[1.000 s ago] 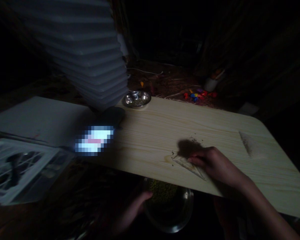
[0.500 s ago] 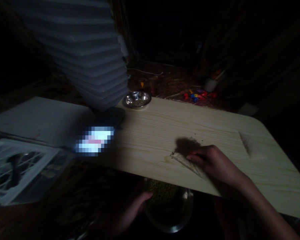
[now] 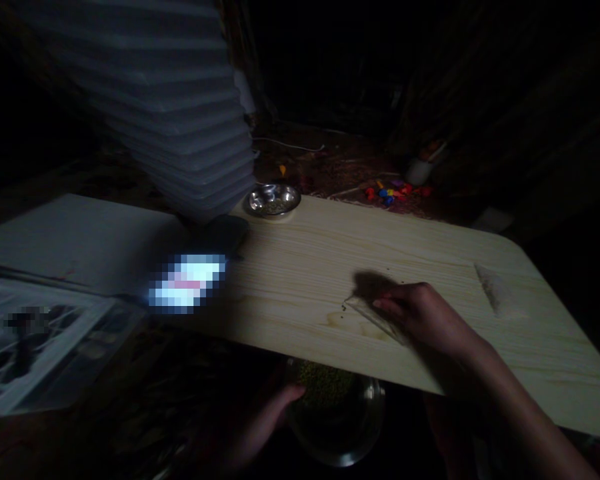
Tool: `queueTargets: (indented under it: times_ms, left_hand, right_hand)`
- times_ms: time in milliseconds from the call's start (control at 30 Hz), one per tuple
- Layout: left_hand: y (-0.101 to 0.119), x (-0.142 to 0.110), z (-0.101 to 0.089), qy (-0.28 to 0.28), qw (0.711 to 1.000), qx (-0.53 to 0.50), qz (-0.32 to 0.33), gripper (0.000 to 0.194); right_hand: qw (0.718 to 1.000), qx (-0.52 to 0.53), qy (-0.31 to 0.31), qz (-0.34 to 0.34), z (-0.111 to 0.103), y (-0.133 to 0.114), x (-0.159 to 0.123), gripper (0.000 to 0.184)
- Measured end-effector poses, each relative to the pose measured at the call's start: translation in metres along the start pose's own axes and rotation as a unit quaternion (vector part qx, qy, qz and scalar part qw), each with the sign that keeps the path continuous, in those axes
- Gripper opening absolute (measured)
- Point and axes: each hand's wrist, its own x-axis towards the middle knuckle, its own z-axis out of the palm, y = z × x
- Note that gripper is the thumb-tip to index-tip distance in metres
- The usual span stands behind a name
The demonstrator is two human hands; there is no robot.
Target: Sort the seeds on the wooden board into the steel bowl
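Observation:
Below the table's near edge, my left hand (image 3: pixel 275 410) grips the rim of a metal bowl (image 3: pixel 347 459), its thumb over the side and its other fingers hidden. Small green grains, like mung beans (image 3: pixel 325 383), lie in that bowl. My right hand (image 3: pixel 425 317) is over the tabletop, fingers pinched on what looks like a small clear plastic bag (image 3: pixel 375 323) lying low against the wood. A few dark specks (image 3: pixel 343 308) lie by the bag's left corner, and a couple more are beyond my fingers. The light is dim.
A smaller metal bowl (image 3: pixel 273 202) with some grains stands at the table's (image 3: pixel 310 267) far edge. A lit phone screen (image 3: pixel 187 283) is at left, beside a white plastic basket (image 3: pixel 80 333). Another translucent packet (image 3: pixel 503 292) lies right. Colourful small pieces (image 3: pixel 395 192) are beyond the table.
My right hand has shifted slightly, still pinching the clear bag. Fewer specks show beyond its fingers, and some lie loose by the bag's corner. My left hand stays on the bowl.

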Motion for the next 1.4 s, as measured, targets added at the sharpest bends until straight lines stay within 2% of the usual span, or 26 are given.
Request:
queueTargets:
  times_ms: [133, 367, 533, 633, 733, 800, 933, 1033, 1133, 1200, 1300, 1400]
  left_hand:
    - [0.002, 0.000, -0.004, 0.037, 0.999, 0.013, -0.005, 0.033]
    - [0.004, 0.002, -0.004, 0.017, 0.999, 0.013, -0.031, 0.024]
    - [0.012, 0.001, -0.005, 0.009, 0.998, 0.025, -0.049, 0.025]
    - [0.017, -0.002, -0.004, 0.020, 0.997, 0.042, -0.056, 0.028]
    - [0.019, -0.003, -0.001, 0.015, 0.998, 0.034, -0.058, 0.028]
    - [0.017, -0.003, 0.001, 0.023, 0.997, 0.036, -0.060, 0.025]
    - [0.014, -0.002, 0.000, 0.048, 0.997, 0.049, -0.042, 0.020]
    - [0.015, -0.002, -0.001, 0.039, 0.997, 0.053, -0.027, 0.017]
    - [0.015, -0.001, -0.001, 0.024, 0.997, 0.066, -0.010, 0.019]
    - [0.012, 0.004, -0.004, 0.011, 0.997, 0.078, 0.007, 0.020]
    - [-0.001, 0.018, -0.016, -0.003, 0.997, 0.075, 0.019, 0.022]
    - [-0.016, 0.033, -0.031, -0.039, 0.994, 0.095, 0.025, 0.027]
  right_hand:
    - [0.999, -0.021, -0.021, -0.026, 0.007, -0.004, 0.007, 0.030]
    - [0.999, -0.026, -0.028, -0.033, 0.002, -0.005, 0.008, 0.032]
    - [0.998, -0.030, -0.039, -0.039, 0.013, -0.014, 0.019, 0.026]
    - [0.996, -0.029, -0.064, -0.062, 0.019, -0.022, 0.014, 0.023]
    - [0.992, 0.007, -0.104, -0.070, 0.016, -0.024, 0.001, 0.023]
    - [0.996, 0.030, -0.077, -0.042, 0.007, -0.020, -0.007, 0.027]
    - [0.998, 0.011, 0.053, 0.031, -0.013, -0.003, -0.007, 0.030]
    - [0.994, 0.004, 0.096, 0.054, -0.016, 0.002, 0.002, 0.031]
    - [0.991, 0.009, 0.115, 0.068, -0.002, -0.010, 0.012, 0.032]
    - [0.994, -0.009, 0.098, 0.052, 0.014, -0.025, 0.020, 0.030]
    - [0.997, -0.053, 0.043, 0.033, 0.036, -0.046, 0.033, 0.029]
    - [0.993, -0.093, 0.059, 0.041, 0.042, -0.050, 0.047, 0.031]
